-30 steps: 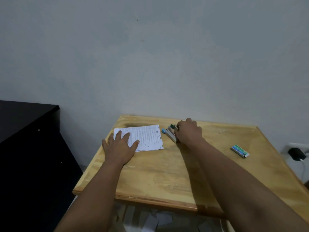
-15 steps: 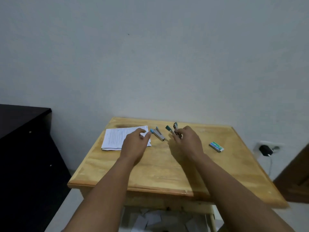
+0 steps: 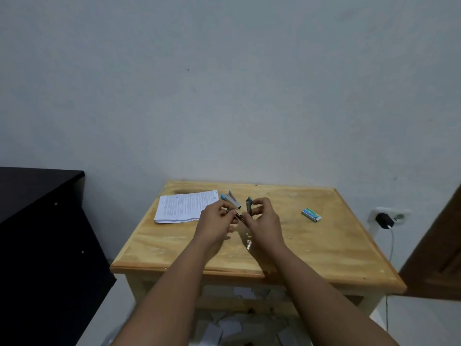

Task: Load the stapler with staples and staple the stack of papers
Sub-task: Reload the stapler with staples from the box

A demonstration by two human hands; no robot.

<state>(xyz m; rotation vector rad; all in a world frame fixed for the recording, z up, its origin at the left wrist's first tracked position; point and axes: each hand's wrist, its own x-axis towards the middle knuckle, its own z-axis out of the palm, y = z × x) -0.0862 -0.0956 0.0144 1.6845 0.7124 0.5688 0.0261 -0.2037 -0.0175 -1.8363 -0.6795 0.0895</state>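
Both hands were raised above the wooden counter (image 3: 324, 250), holding one stapler (image 3: 243, 213) swung open between them. The left hand (image 3: 216, 218) pinched its lower end with curled fingers; the right hand (image 3: 263, 219) gripped the upright teal-tipped arm between thumb and fingers. A second stapler (image 3: 230, 201) with a blue tip lay on the counter just behind the left hand, beside the stack of papers (image 3: 184, 207), which sat flat at the far left of the counter. A green staple box (image 3: 311, 215) lay on the counter well to the right of the hands. A dark cabinet (image 3: 37, 221) stood at left, and a black plug (image 3: 385, 220) sat in a wall socket at right.
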